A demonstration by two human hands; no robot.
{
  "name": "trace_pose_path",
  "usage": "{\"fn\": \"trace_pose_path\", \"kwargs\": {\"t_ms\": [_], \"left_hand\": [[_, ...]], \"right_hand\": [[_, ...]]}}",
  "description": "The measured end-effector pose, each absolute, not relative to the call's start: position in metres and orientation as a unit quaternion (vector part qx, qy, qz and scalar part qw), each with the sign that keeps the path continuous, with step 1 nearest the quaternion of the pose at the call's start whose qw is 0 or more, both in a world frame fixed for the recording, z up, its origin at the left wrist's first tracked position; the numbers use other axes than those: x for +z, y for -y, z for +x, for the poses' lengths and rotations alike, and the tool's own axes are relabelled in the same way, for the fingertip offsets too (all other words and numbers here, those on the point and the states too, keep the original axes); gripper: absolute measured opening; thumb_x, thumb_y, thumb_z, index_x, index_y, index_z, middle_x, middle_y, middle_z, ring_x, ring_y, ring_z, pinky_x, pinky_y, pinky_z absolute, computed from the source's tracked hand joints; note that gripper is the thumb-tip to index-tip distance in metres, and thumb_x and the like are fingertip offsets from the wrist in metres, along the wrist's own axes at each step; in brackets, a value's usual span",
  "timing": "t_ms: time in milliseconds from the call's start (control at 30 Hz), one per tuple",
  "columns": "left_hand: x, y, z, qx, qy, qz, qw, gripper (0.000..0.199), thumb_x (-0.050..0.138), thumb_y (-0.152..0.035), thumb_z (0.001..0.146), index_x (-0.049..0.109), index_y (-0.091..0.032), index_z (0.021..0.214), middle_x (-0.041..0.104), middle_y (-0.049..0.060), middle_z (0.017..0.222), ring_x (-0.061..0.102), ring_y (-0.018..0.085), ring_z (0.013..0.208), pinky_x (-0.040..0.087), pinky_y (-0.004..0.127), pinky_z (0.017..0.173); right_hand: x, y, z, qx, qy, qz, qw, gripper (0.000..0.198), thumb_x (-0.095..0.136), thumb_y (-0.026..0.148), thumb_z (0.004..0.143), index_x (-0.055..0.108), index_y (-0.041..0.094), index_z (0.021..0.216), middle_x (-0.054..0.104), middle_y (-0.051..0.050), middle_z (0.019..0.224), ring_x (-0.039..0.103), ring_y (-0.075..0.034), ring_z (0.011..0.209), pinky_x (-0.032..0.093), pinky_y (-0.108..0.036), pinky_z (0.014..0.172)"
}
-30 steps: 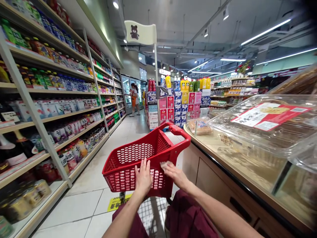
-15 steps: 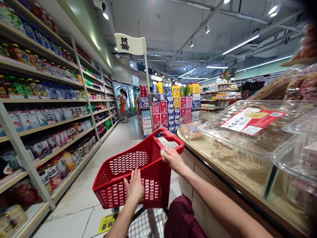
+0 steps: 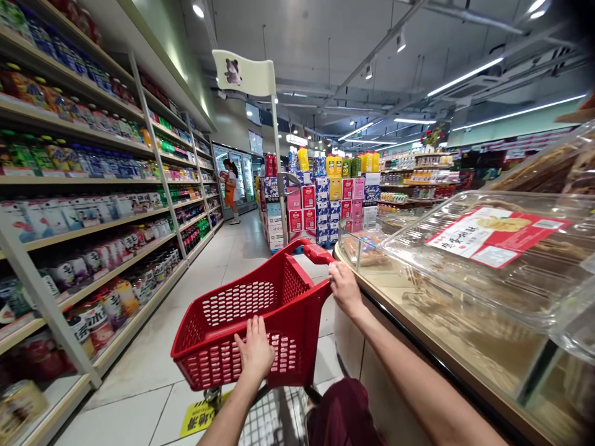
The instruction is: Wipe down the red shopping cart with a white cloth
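Note:
A red plastic shopping cart (image 3: 297, 322) stands sideways before me, its basket end pointing left. My left hand (image 3: 256, 353) lies against the perforated near side with its fingers stretched out, not wrapped round anything. At the cart's right end, my right hand (image 3: 344, 288) is closed on the handle, and part of the grip is hidden behind the fingers. Little shows of the basket's inside. Beside my right forearm runs a counter with clear plastic food packages (image 3: 493, 241) on it.
Drink shelves (image 3: 93, 226) line the left side. Stacked cartons (image 3: 320, 204) with bottles on top stand ahead under a bear flag (image 3: 244, 73). Farther down the aisle a person (image 3: 230, 189) stands near glass-door fridges. A yellow floor sticker (image 3: 199, 416) lies below the cart.
My right hand has shifted along the handle, to the right and slightly nearer its corner. My left hand stays on the cart's side. The view has turned a little.

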State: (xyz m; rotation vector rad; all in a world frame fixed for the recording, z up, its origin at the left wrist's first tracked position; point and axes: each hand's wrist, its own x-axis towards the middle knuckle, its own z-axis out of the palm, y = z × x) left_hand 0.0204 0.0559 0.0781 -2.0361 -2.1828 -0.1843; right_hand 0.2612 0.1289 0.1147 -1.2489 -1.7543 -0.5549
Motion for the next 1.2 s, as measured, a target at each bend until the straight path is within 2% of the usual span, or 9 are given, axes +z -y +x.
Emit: {"fn": "trace_pose_path", "kwargs": {"t_ms": [133, 300, 400, 500, 667, 833, 1000, 1133, 1200], "left_hand": [[0.08, -0.062, 0.021, -0.065, 0.727, -0.677, 0.093, 0.069, 0.035, -0.013, 0.065, 0.028, -0.009, 0.133, 0.03, 0.013, 0.14, 0.023, 0.026, 0.131, 0.014, 0.059, 0.102], [0.083, -0.066, 0.025, -0.07, 0.713, -0.689, 0.112, 0.066, 0.036, -0.013, 0.066, 0.03, -0.009, 0.132, 0.038, 0.015, 0.136, 0.03, 0.028, 0.127, 0.013, 0.06, 0.102], [0.081, -0.072, 0.037, -0.091, 0.703, -0.696, 0.113, 0.068, 0.039, -0.016, 0.067, 0.026, -0.009, 0.134, 0.032, 0.015, 0.139, 0.026, 0.028, 0.129, 0.012, 0.058, 0.103], [0.076, -0.078, 0.047, -0.099, 0.685, -0.715, 0.098, 0.07, 0.039, -0.015, 0.067, 0.024, -0.009, 0.135, 0.023, 0.012, 0.143, 0.019, 0.025, 0.132, 0.01, 0.056, 0.105], [0.07, -0.077, 0.057, -0.124, 0.697, -0.703, 0.074, 0.072, 0.039, -0.013, 0.066, 0.022, -0.011, 0.135, 0.022, 0.01, 0.144, 0.015, 0.024, 0.133, 0.01, 0.057, 0.104], [0.07, -0.065, 0.058, -0.188, 0.73, -0.657, 0.004, 0.067, 0.035, -0.014, 0.071, 0.02, -0.014, 0.136, 0.02, 0.01, 0.144, 0.016, 0.022, 0.133, 0.018, 0.058, 0.102], [0.07, -0.062, 0.019, -0.149, 0.722, -0.676, 0.007, 0.067, 0.034, -0.011, 0.071, 0.02, -0.015, 0.136, 0.02, 0.008, 0.145, 0.015, 0.02, 0.134, 0.01, 0.056, 0.105], [0.072, -0.067, -0.003, -0.105, 0.75, -0.652, 0.02, 0.064, 0.035, -0.015, 0.072, 0.023, -0.011, 0.135, 0.021, 0.01, 0.144, 0.014, 0.022, 0.134, 0.013, 0.057, 0.104], [0.071, -0.068, -0.005, -0.094, 0.737, -0.669, 0.036, 0.067, 0.036, -0.013, 0.069, 0.022, -0.013, 0.135, 0.021, 0.009, 0.144, 0.014, 0.022, 0.134, 0.013, 0.057, 0.104]], "right_hand": [[0.108, -0.134, 0.238, -0.22, 0.807, -0.39, 0.385, 0.031, 0.04, 0.012, 0.079, 0.06, 0.021, 0.1, 0.055, -0.007, 0.116, 0.04, -0.022, 0.116, 0.03, -0.043, 0.099], [0.119, -0.147, 0.243, -0.228, 0.726, -0.478, 0.439, 0.029, 0.037, 0.012, 0.08, 0.062, 0.018, 0.094, 0.058, -0.011, 0.108, 0.047, -0.022, 0.105, 0.036, -0.042, 0.092], [0.116, -0.146, 0.237, -0.239, 0.741, -0.457, 0.431, 0.027, 0.038, 0.013, 0.08, 0.062, 0.019, 0.09, 0.059, -0.009, 0.107, 0.047, -0.021, 0.106, 0.035, -0.039, 0.095], [0.11, -0.143, 0.234, -0.243, 0.783, -0.415, 0.395, 0.028, 0.04, 0.014, 0.081, 0.061, 0.022, 0.098, 0.057, -0.006, 0.116, 0.044, -0.021, 0.113, 0.031, -0.039, 0.098], [0.108, -0.142, 0.25, -0.256, 0.684, -0.522, 0.44, 0.03, 0.037, 0.014, 0.083, 0.059, 0.015, 0.104, 0.053, -0.014, 0.119, 0.04, -0.026, 0.118, 0.028, -0.047, 0.098], [0.104, -0.137, 0.249, -0.239, 0.787, -0.408, 0.396, 0.033, 0.038, 0.013, 0.082, 0.059, 0.022, 0.105, 0.054, -0.007, 0.121, 0.039, -0.022, 0.119, 0.028, -0.042, 0.101], [0.109, -0.14, 0.259, -0.248, 0.678, -0.518, 0.459, 0.033, 0.037, 0.012, 0.08, 0.058, 0.016, 0.105, 0.052, -0.013, 0.12, 0.04, -0.026, 0.118, 0.028, -0.048, 0.099], [0.101, -0.138, 0.236, -0.234, 0.776, -0.422, 0.405, 0.034, 0.037, 0.01, 0.081, 0.059, 0.02, 0.105, 0.053, -0.008, 0.122, 0.039, -0.023, 0.12, 0.027, -0.044, 0.101], [0.102, -0.138, 0.232, -0.238, 0.771, -0.431, 0.403, 0.032, 0.038, 0.012, 0.082, 0.059, 0.019, 0.105, 0.054, -0.008, 0.12, 0.041, -0.023, 0.117, 0.029, -0.043, 0.1]]}}
